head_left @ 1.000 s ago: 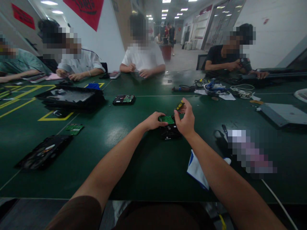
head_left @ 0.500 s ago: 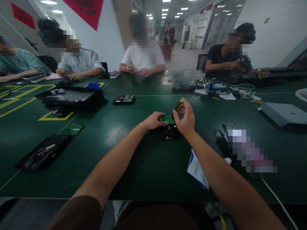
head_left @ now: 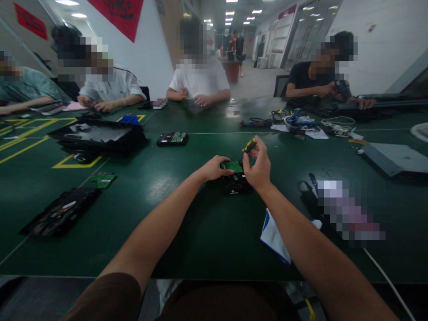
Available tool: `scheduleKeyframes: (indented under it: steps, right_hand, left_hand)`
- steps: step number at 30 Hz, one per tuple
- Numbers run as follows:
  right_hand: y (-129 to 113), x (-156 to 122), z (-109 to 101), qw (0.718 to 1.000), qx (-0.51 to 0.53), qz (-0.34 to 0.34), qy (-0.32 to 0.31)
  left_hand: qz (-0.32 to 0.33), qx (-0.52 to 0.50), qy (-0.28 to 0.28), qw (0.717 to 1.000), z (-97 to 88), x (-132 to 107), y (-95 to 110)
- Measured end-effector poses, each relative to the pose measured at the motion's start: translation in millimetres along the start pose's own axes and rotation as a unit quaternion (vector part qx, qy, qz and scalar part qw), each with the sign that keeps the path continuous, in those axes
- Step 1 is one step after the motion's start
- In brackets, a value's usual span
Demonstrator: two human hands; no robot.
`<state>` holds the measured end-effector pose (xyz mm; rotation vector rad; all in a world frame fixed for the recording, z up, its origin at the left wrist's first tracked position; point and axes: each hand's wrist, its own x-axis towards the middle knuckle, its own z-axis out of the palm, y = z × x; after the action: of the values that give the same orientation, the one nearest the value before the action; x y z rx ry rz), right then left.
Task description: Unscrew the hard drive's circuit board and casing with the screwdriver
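Note:
A black hard drive (head_left: 236, 183) with a green circuit board (head_left: 233, 166) on its far part lies on the green table in front of me. My left hand (head_left: 216, 169) grips the drive's left side, its thumb on the board's near edge. In my right hand (head_left: 259, 166), above the drive's right side, is a screwdriver (head_left: 249, 146) with a yellow and black handle, pinched between the fingers. The handle slants up and to the right. The screwdriver's tip is hidden or too small to make out.
Another hard drive (head_left: 172, 138) lies farther back. To the left are a black drive casing (head_left: 62, 211), a loose circuit board (head_left: 104, 179) and a black tray (head_left: 96, 135). A white-blue cloth (head_left: 274, 238) lies beneath my right forearm. Cables (head_left: 301, 121) and a metal box (head_left: 397, 158) sit at right; several people sit opposite.
The screwdriver handle has turned in my right hand and shows more of its length. My right fingers have shifted slightly; my left hand and the drive stay in place.

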<state>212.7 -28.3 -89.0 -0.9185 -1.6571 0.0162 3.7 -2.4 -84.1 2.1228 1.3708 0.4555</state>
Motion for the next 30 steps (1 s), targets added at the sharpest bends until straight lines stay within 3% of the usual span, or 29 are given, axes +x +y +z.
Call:
scheduleKeyframes:
  steps: [30]
  right_hand:
    - [-4.9, 0.6, -3.7, 1.000, -0.025, 0.002, 0.004]
  left_hand:
    - [-0.001, -0.007, -0.004, 1.000, 1.0, 0.7, -2.9]
